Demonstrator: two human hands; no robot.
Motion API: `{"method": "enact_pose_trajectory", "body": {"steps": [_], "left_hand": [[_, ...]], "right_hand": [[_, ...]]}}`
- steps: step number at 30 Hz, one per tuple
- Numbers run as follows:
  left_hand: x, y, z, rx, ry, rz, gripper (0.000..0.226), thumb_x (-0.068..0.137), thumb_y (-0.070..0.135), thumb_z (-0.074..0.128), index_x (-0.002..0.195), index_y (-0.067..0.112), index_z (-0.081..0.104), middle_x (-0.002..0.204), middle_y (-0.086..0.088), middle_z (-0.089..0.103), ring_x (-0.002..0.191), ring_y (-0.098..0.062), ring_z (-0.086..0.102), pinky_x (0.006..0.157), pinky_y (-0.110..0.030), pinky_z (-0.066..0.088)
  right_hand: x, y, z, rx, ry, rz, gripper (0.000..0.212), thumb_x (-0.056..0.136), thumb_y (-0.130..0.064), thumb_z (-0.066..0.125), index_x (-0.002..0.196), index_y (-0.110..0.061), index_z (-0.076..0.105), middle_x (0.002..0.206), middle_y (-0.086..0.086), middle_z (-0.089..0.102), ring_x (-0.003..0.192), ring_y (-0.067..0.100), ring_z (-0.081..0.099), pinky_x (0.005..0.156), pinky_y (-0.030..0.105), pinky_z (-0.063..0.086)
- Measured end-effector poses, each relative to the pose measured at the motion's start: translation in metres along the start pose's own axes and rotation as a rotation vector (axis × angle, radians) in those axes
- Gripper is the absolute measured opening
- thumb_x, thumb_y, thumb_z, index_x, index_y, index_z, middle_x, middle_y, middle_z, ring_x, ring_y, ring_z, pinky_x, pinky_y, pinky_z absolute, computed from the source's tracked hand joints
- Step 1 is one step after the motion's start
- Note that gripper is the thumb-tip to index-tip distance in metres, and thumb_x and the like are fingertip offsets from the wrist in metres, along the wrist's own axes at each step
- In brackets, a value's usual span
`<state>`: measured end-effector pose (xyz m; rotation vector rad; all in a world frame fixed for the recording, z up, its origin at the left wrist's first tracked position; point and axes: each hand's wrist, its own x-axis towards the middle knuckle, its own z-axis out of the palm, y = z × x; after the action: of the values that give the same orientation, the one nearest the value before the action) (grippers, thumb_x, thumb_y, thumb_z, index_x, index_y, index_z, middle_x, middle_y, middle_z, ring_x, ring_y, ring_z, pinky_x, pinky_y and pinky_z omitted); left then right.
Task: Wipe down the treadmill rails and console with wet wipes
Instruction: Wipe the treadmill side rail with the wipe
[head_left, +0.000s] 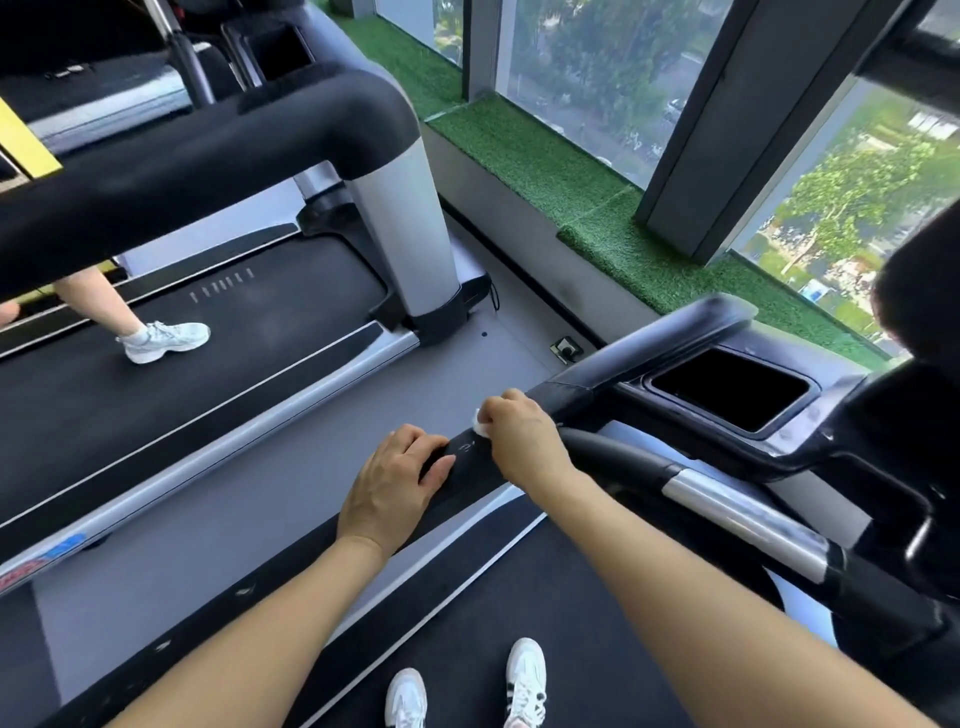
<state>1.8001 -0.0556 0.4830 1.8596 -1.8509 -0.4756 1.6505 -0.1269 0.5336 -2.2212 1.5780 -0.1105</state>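
On the far left a neighbouring treadmill (171, 374) runs its matte black belt diagonally, edged in brushed silver, with another person's pale sneaker (166, 340) planted on it and a fat black padded handrail (197, 150) bending down into a smooth silver post. Between the two machines lies flat grey floor (322, 441). Your left hand (395, 486) rests over the left rail (470, 462) of your own treadmill, its grip curled round the black bar, thumb on the near side and fingers draped over the top. That rail's long axis runs from lower left, beside you, up and to the right toward the console (737, 395); it is glossy black plastic, rounded in section, with a faint printed mark just ahead of your left fingers. Just right of that, your right hand (522, 434) has its grip clenched on a wet wipe (480, 423), a small crumpled white wad showing only at the left edge of your fist, pressed against the rail's top. Farther right, the console is shiny black with a deep rectangular cup well, and a curved black bar with a bright metal sleeve (743, 525) crosses before it. Below, your white sneakers (524, 680) stand on the dark belt. Along the window runs a ledge of coarse green artificial turf (524, 156).
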Motion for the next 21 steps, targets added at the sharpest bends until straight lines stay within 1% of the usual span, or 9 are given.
{"method": "enact_pose_trajectory", "body": {"steps": [2,5,7,8,10,13,15,18,21], "left_hand": [[0.0,0.0,0.0,0.002,0.002,0.001,0.027,0.094,0.035,0.053,0.11,0.017,0.064,0.098,0.004,0.053,0.091,-0.016,0.053,0.075,-0.03,0.046],[-0.001,0.0,0.0,-0.005,0.005,-0.002,0.029,0.094,0.037,0.052,0.11,0.017,0.064,0.098,0.006,0.052,0.09,-0.015,0.053,0.075,-0.027,0.046],[-0.001,-0.001,0.0,-0.007,0.004,-0.004,0.03,0.094,0.039,0.051,0.11,0.018,0.064,0.098,0.006,0.052,0.089,-0.015,0.053,0.075,-0.027,0.047],[-0.001,-0.001,0.0,-0.006,0.004,-0.003,0.03,0.093,0.039,0.051,0.11,0.018,0.064,0.098,0.005,0.053,0.089,-0.015,0.053,0.074,-0.027,0.048],[-0.001,-0.002,0.001,-0.004,0.007,0.0,0.029,0.093,0.038,0.052,0.11,0.017,0.064,0.098,0.005,0.054,0.088,-0.015,0.054,0.073,-0.029,0.05],[0.0,-0.001,0.002,-0.006,0.016,-0.005,0.026,0.093,0.035,0.055,0.11,0.018,0.064,0.098,0.004,0.054,0.09,-0.016,0.054,0.073,-0.029,0.047],[0.0,-0.001,0.002,-0.004,0.012,-0.009,0.026,0.093,0.036,0.054,0.11,0.018,0.064,0.098,0.005,0.054,0.091,-0.016,0.054,0.074,-0.029,0.046],[-0.001,0.0,0.001,0.001,0.019,-0.005,0.028,0.093,0.038,0.052,0.109,0.018,0.064,0.097,0.005,0.054,0.09,-0.015,0.053,0.073,-0.028,0.047],[-0.002,0.0,0.001,-0.006,0.016,-0.009,0.031,0.093,0.041,0.05,0.108,0.019,0.065,0.097,0.006,0.053,0.09,-0.014,0.053,0.073,-0.028,0.049]], "right_hand": [[0.007,0.017,-0.009,0.0,0.008,0.02,0.021,0.093,-0.001,0.044,0.107,-0.003,0.06,0.109,0.014,0.05,0.101,0.033,0.051,0.081,0.033,0.038],[0.022,0.053,-0.027,-0.04,0.093,0.148,0.022,0.094,-0.002,0.043,0.108,-0.001,0.059,0.111,0.017,0.05,0.104,0.036,0.051,0.086,0.038,0.04],[0.027,0.059,-0.032,-0.043,0.161,0.216,0.021,0.095,-0.006,0.043,0.108,0.0,0.058,0.111,0.019,0.05,0.105,0.037,0.051,0.087,0.041,0.04],[0.026,0.055,-0.031,-0.046,0.179,0.235,0.021,0.095,-0.004,0.042,0.109,0.001,0.057,0.113,0.019,0.05,0.105,0.037,0.051,0.087,0.041,0.04],[0.018,0.037,-0.021,-0.049,0.17,0.22,0.025,0.094,0.002,0.038,0.112,0.0,0.055,0.116,0.019,0.049,0.106,0.036,0.048,0.088,0.04,0.039],[-0.004,0.003,-0.001,-0.006,0.084,0.069,0.026,0.095,-0.003,0.039,0.117,-0.003,0.053,0.12,0.016,0.049,0.109,0.032,0.046,0.091,0.036,0.037],[-0.009,-0.005,0.002,0.013,0.025,0.002,0.025,0.094,0.0,0.042,0.116,-0.004,0.054,0.119,0.014,0.05,0.107,0.031,0.048,0.088,0.033,0.038],[0.004,0.018,-0.01,0.009,-0.008,0.015,0.025,0.092,0.0,0.046,0.113,-0.004,0.058,0.115,0.014,0.05,0.107,0.032,0.05,0.086,0.033,0.038],[0.019,0.052,-0.025,-0.008,0.064,0.146,0.024,0.092,0.0,0.044,0.112,-0.002,0.058,0.114,0.016,0.049,0.108,0.034,0.049,0.087,0.036,0.038]]}}
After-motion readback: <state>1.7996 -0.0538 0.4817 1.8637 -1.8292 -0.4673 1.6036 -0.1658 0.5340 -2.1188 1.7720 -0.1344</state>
